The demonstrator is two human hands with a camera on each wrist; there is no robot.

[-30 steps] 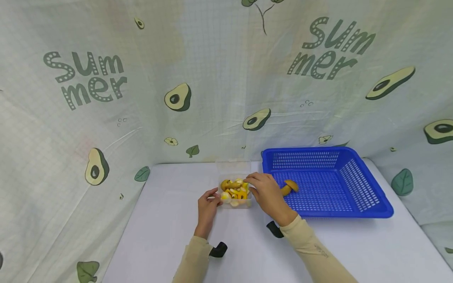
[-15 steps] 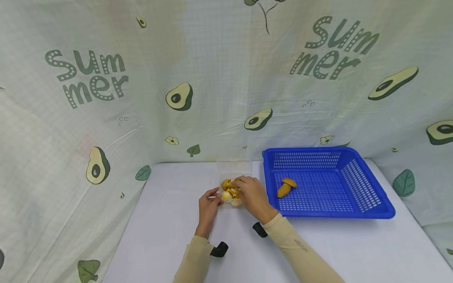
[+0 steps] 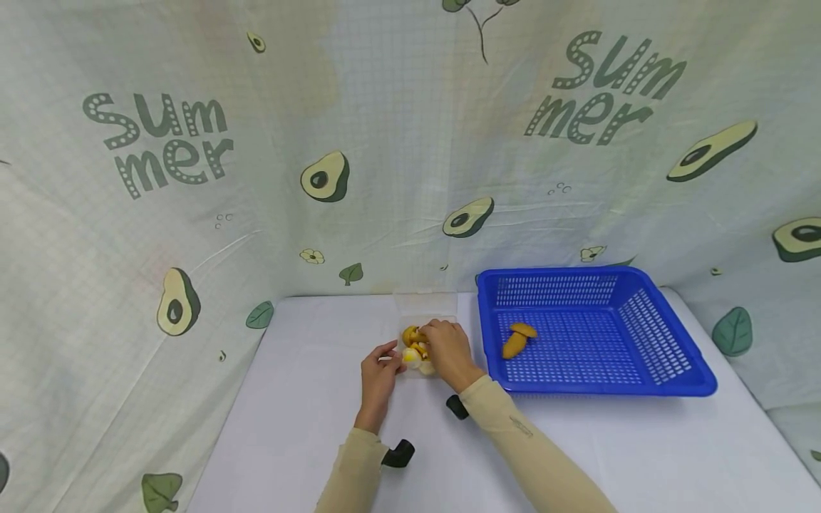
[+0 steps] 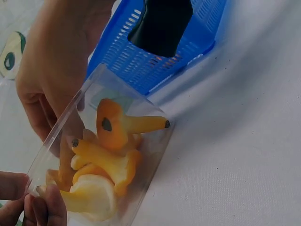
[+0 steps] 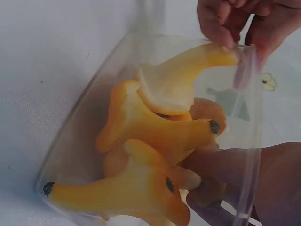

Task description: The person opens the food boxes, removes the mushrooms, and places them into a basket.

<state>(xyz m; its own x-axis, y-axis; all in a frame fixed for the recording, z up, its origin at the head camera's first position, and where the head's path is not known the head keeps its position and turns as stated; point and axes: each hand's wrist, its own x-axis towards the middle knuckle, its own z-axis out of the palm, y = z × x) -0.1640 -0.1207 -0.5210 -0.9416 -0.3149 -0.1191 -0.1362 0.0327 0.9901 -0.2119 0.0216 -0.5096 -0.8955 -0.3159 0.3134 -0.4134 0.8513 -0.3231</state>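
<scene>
A clear plastic box (image 5: 84, 127) with a raised lid (image 3: 425, 304) stands near the table's back edge. Inside lie several yellow-orange toy mushrooms (image 5: 150, 125), one of them paler (image 5: 176, 82). My left hand (image 3: 377, 381) pinches the box's left rim between thumb and fingers; the pale mushroom's stem end lies close to those fingertips. Over the box's right half, my right hand (image 3: 449, 353) reaches in and pinches a brown mushroom (image 3: 410, 335) by its stem. That grip is partly hidden in the head view and shows only through the plastic in the wrist views.
A blue perforated basket (image 3: 609, 391) sits right of the box, with one brown mushroom (image 3: 518, 342) at its left side. A white cloth covers the table (image 3: 288, 399). Behind hangs a curtain (image 3: 385, 107) printed with avocados. Black camera mounts (image 3: 399, 454) stick out at both wrists.
My right hand has moved left from the box's right edge to over its contents, onto the brown mushroom. The basket mushroom is now fully uncovered. My left hand stays on the rim.
</scene>
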